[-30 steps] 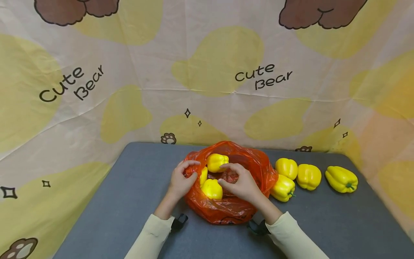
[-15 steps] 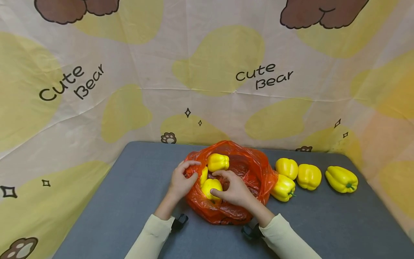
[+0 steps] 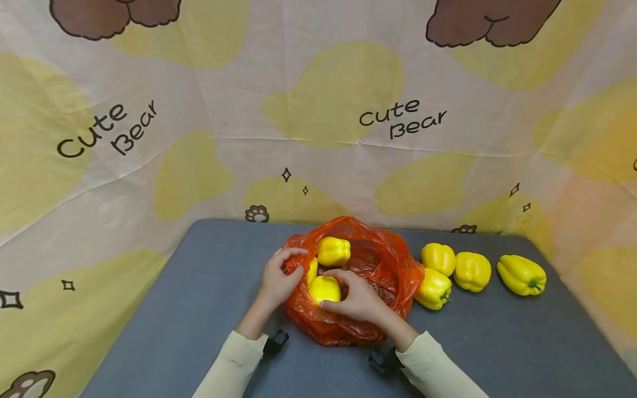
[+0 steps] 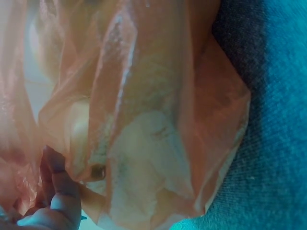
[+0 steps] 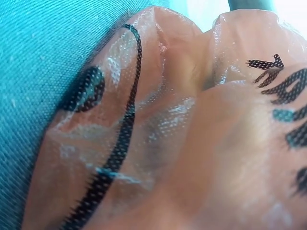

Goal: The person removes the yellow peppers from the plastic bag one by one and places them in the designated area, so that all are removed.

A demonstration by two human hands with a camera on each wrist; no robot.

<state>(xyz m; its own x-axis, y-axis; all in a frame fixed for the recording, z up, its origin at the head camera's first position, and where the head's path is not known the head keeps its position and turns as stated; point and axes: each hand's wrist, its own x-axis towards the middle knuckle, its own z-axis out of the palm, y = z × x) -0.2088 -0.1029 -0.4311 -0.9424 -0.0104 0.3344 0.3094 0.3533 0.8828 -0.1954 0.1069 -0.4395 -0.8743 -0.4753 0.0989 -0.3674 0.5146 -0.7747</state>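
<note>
A red plastic bag (image 3: 338, 330) sits on the table with its mouth spread upward. At its left rim my left hand (image 3: 278, 282) holds the film between thumb and fingers; the left wrist view also shows those fingers (image 4: 62, 196) against the thin plastic. My right hand (image 3: 362, 298) reaches into the mouth, thumb and fingers curved round a yellow bell pepper (image 3: 322, 289). Behind it lies another yellow bell pepper (image 3: 333, 251), and a third shows partly along the left inner side. Printed bag film (image 5: 158, 143) fills the right wrist view, where the right hand is hidden.
Right of the bag several yellow bell peppers lie on the grey table (image 3: 209, 287): one pepper (image 3: 433, 289) lies right by the bag, and another pepper (image 3: 521, 275) farthest right. A printed cloth (image 3: 318, 110) hangs behind the table.
My right hand has moved left and down inside the bag, from beside the front bell pepper to round it. The left hand stays at the bag's rim.
</note>
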